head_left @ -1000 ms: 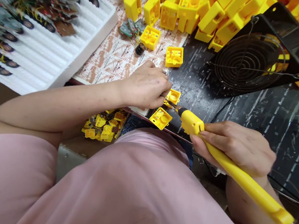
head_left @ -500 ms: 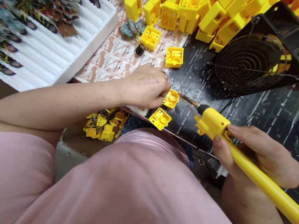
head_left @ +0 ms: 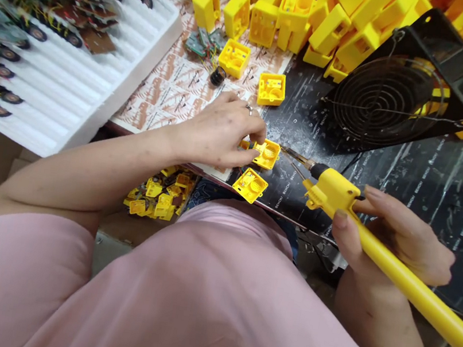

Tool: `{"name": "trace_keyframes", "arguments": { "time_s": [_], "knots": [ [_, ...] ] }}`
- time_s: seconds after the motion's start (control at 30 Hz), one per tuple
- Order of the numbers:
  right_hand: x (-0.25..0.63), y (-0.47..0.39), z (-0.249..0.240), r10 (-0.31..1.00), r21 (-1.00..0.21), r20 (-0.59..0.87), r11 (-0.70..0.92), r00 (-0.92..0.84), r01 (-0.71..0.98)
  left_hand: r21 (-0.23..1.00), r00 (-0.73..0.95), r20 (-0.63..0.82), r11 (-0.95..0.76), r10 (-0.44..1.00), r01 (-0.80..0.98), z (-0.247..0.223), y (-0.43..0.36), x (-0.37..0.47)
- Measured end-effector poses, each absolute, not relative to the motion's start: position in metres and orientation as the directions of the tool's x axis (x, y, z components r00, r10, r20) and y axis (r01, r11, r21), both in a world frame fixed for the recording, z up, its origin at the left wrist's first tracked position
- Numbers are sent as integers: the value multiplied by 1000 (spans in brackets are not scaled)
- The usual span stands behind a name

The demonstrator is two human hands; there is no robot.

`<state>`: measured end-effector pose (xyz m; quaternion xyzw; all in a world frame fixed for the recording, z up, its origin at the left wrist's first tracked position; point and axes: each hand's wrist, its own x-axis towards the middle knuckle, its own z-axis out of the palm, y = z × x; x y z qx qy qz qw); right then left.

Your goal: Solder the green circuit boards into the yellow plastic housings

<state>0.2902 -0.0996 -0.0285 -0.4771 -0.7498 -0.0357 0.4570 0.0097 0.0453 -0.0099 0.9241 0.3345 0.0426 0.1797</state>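
Note:
My left hand (head_left: 231, 133) is at the bench edge, its thumb and forefinger closed at the left side of a small yellow case (head_left: 267, 154). What lies between the fingertips is too small to tell. Just below sits a second open yellow case (head_left: 250, 185) with parts inside. My right hand (head_left: 391, 235) is wrapped round a yellow soldering iron (head_left: 335, 192), whose metal tip points left and ends close beside the upper case.
A black fan (head_left: 376, 102) stands at the right, before piled yellow housings (head_left: 364, 45). At the left, a white foam tray (head_left: 111, 74) bears many circuit boards. Two yellow cases (head_left: 271, 89) (head_left: 234, 58) and a black round part (head_left: 217, 76) lie beyond my left hand.
My left hand's fingers have lifted and spread somewhat, showing more of the upper case. The soldering iron stays near that case. The view has shifted slightly.

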Motion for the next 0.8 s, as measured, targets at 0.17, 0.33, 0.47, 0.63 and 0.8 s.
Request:
{"name": "trace_keyframes", "arguments": {
  "time_s": [0.17, 0.33, 0.47, 0.63, 0.8],
  "knots": [
    [286, -103, -29, 727, -456, 684, 487, -56, 745, 401, 722, 26, -669, 691, 626, -24, 45, 5],
    [273, -109, -31, 746, -564, 654, 367, 129, 739, 352, 642, 81, -625, 762, 697, -30, 41, 9],
    [262, -104, -32, 768, -577, 635, 402, 81, 711, 310, 632, 60, -616, 772, 724, -31, 41, 13],
    [258, -96, -34, 739, -526, 671, 530, -58, 665, 282, 663, 37, -644, 748, 711, -28, 44, 16],
    [255, -90, -21, 744, -438, 647, 542, -167, 717, 290, 689, 9, -662, 724, 691, -22, 47, 19]
  ]
}}
